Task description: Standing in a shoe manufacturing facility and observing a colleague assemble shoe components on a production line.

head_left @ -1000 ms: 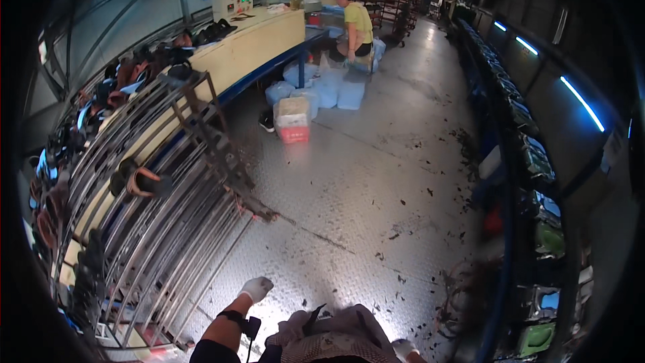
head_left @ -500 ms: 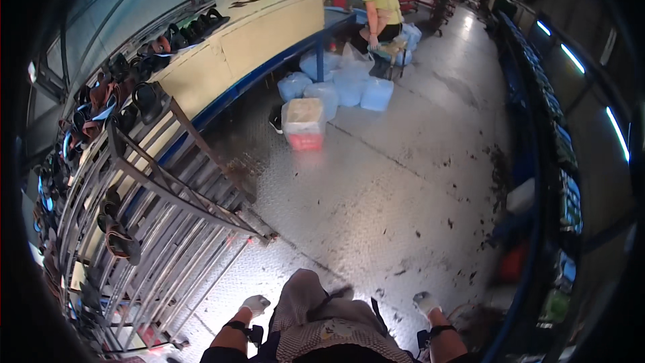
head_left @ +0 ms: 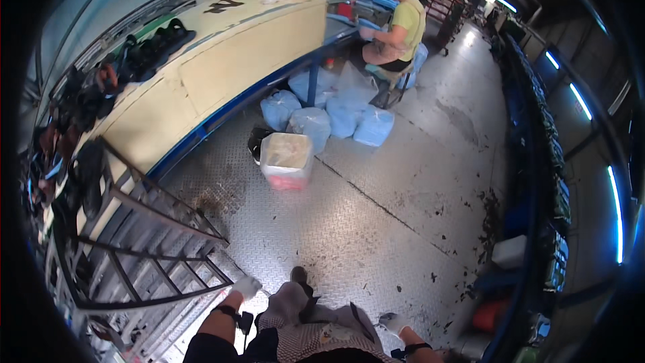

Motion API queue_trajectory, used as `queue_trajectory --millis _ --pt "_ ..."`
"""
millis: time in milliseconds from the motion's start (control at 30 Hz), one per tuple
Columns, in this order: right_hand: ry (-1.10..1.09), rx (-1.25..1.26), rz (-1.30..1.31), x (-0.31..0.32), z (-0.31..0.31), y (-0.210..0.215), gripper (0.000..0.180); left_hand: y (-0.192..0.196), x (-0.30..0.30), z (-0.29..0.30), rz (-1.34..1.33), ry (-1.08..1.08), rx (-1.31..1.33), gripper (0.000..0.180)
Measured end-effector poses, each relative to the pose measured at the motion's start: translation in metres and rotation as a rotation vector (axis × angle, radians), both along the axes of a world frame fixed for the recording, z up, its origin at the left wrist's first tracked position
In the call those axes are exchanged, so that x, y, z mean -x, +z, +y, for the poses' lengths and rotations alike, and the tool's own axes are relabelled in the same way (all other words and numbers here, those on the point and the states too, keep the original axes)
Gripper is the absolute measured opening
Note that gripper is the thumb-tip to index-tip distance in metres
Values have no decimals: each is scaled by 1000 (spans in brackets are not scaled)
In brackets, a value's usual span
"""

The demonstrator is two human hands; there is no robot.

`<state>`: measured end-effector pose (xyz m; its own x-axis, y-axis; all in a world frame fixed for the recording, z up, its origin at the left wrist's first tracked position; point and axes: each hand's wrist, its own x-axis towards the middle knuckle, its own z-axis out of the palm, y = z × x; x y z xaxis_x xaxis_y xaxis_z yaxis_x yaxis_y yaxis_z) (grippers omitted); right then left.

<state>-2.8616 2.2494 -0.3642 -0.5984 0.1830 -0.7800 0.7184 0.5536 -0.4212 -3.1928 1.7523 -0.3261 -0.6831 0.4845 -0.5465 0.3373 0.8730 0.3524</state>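
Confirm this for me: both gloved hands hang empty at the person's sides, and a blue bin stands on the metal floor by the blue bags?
Not quite: the bin is clear with a pink base, not blue, as the head view shows. Both gloved hands, left hand and right hand, hang empty, and it stands by the blue bags.

The left hand point(head_left: 246, 286), in a white glove, hangs empty just beside the lower end of the grey metal rack point(head_left: 151, 242). The right hand point(head_left: 393, 323), gloved too, is well apart from that rack.

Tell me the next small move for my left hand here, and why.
Probably reach the left hand a little further left onto the metal rack: the gloved hand hangs empty just beside the rack's near corner rail, not touching it, while the right hand also holds nothing.
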Motion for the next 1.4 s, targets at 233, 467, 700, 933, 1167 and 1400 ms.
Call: queue_trajectory --millis 233,467,700,933,1167,1400 --pt "-118 -20 15 100 39 -5 37 32 219 105 -127 368 -188 33" --pt "-234 167 -28 248 166 -82 33 4 304 196 -136 128 50 31" --pt "-99 41 11 438 325 -57 28 -1 392 288 -309 250 89 30" --pt "-741 7 378 589 446 54 19 27 553 458 -230 227 -36 54" --pt "-830 399 -211 618 407 2 38 9 713 622 -343 -366 36 54" --pt "-678 303 -412 688 278 -6 54 5 823 729 -445 -704 510 54"
